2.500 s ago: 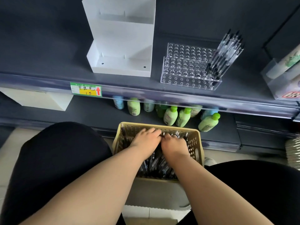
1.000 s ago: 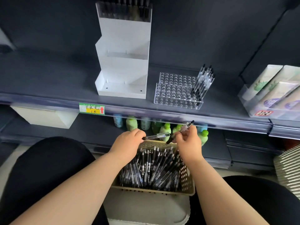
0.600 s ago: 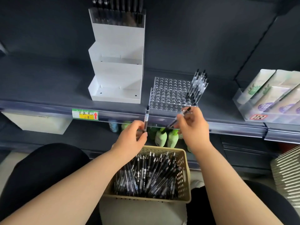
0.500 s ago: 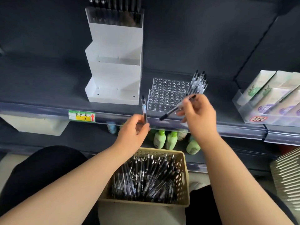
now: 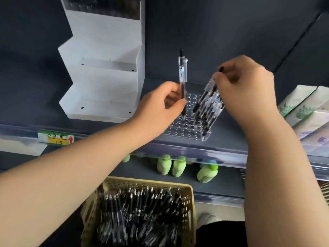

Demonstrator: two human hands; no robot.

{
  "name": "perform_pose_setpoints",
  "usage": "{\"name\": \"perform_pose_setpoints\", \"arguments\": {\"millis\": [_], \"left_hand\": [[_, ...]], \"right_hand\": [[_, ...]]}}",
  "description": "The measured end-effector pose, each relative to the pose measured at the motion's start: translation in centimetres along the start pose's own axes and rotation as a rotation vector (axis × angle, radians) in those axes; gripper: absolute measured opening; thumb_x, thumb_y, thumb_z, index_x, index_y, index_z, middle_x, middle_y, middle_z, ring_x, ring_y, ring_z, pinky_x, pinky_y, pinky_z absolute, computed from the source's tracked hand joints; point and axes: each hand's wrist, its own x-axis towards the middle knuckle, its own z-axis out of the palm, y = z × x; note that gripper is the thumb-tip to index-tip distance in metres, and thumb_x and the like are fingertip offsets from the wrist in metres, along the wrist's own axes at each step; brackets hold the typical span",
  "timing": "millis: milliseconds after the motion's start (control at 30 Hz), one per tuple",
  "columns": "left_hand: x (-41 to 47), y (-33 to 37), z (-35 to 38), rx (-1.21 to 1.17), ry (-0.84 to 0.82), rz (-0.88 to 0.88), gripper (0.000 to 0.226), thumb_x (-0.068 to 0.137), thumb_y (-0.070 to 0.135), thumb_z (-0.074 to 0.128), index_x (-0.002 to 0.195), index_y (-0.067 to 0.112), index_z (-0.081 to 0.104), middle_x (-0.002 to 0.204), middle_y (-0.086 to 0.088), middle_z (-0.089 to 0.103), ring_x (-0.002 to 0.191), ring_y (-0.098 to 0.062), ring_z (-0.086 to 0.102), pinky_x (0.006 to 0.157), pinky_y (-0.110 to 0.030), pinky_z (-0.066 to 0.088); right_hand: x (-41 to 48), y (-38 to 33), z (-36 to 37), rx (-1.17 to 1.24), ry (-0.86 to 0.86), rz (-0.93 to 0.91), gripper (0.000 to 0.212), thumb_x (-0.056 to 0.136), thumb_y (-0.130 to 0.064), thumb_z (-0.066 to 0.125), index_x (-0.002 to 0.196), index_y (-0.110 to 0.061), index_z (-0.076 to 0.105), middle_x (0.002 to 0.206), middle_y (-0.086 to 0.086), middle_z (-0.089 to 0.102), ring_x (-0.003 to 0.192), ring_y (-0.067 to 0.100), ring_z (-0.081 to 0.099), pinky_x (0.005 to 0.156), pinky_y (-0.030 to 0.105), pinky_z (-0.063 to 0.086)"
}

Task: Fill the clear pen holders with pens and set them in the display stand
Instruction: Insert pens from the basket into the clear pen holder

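The left hand pinches a clear-barrelled pen with black ends between thumb and fingers. It holds it upright, tip low over the open holes of the clear acrylic pen holder; whether the tip has entered a hole I cannot tell. The holder lies on the dark grey shelf, just right of the white tiered display stand. The right hand grips a second clear pen by its upper end, slanted down to the left against the row of standing pens at the holder's right side. The step in hand looks like seating both pens, and it should go best one at a time: line each barrel up with its hole before letting go, and fill the holes next to the standing row so no reach has to pass between pens. The slanted pen wants righting first, or its tip may catch its neighbours. The holder sits near the shelf's front edge, so any push should be light and straight down, lest it slide off toward the beige perforated plastic basket of loose pens below. Room lies open above and over the holder's bare left holes, and the stand stands apart from the hands.
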Motion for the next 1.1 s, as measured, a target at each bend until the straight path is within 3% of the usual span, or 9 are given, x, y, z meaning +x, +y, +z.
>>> {"name": "perform_pose_setpoints", "arguments": {"millis": [100,300,400,500,700,900,1100], "left_hand": [[0.2,-0.7,0.9,-0.013,-0.010,-0.006,0.015,0.085,0.020,0.066,0.097,0.025,0.060,0.089,0.012,0.064,0.082,0.000,0.061,0.075,-0.013,0.048],[0.0,-2.0,0.9,-0.049,0.014,-0.050,0.014,0.083,0.018,0.067,0.092,0.026,0.060,0.088,0.012,0.065,0.083,-0.004,0.063,0.077,-0.017,0.049],[0.4,-1.8,0.2,-0.083,0.045,-0.051,0.015,0.083,0.016,0.067,0.093,0.026,0.061,0.089,0.011,0.067,0.084,-0.003,0.063,0.077,-0.016,0.049],[0.5,-1.7,0.0,-0.105,0.042,-0.062,0.016,0.083,0.015,0.067,0.098,0.020,0.063,0.090,0.009,0.067,0.084,-0.007,0.064,0.080,-0.022,0.052],[0.3,-1.7,0.3,-0.100,0.012,-0.065,0.015,0.083,0.015,0.066,0.097,0.020,0.063,0.088,0.010,0.066,0.082,-0.006,0.064,0.079,-0.021,0.050],[0.4,-1.9,0.5,-0.108,0.003,-0.060,0.015,0.083,0.015,0.067,0.097,0.019,0.063,0.088,0.008,0.067,0.082,-0.007,0.064,0.080,-0.025,0.052],[0.2,-2.1,1.2,-0.109,-0.009,-0.059,0.015,0.082,0.014,0.068,0.096,0.020,0.063,0.087,0.009,0.067,0.083,-0.006,0.064,0.078,-0.020,0.051]], "right_hand": [[0.3,0.5,0.2,-0.071,-0.031,-0.012,0.007,0.083,-0.029,0.059,0.089,-0.028,0.062,0.064,-0.020,0.053,0.078,0.014,0.060,0.073,0.025,0.044],[0.3,1.1,0.5,-0.147,-0.056,-0.006,0.008,0.081,-0.027,0.060,0.087,-0.025,0.065,0.062,-0.021,0.050,0.073,0.009,0.055,0.066,0.019,0.036],[0.2,1.2,0.8,-0.192,-0.088,-0.009,0.006,0.081,-0.027,0.059,0.084,-0.024,0.064,0.067,-0.013,0.057,0.084,0.019,0.060,0.081,0.031,0.046],[0.1,1.5,1.3,-0.244,-0.108,-0.036,0.010,0.082,-0.029,0.058,0.085,-0.022,0.066,0.082,0.000,0.066,0.095,0.032,0.059,0.088,0.046,0.046],[0.5,2.3,2.1,-0.379,-0.133,-0.070,0.019,0.085,-0.027,0.055,0.086,-0.019,0.072,0.092,0.014,0.066,0.095,0.039,0.054,0.086,0.044,0.045],[0.6,2.4,2.1,-0.400,-0.123,-0.060,0.018,0.084,-0.026,0.056,0.081,-0.018,0.072,0.086,0.013,0.066,0.093,0.039,0.052,0.084,0.044,0.045],[0.6,2.3,1.6,-0.433,-0.130,-0.064,0.015,0.083,-0.027,0.058,0.080,-0.022,0.072,0.091,0.010,0.065,0.099,0.037,0.048,0.084,0.041,0.041]]}}
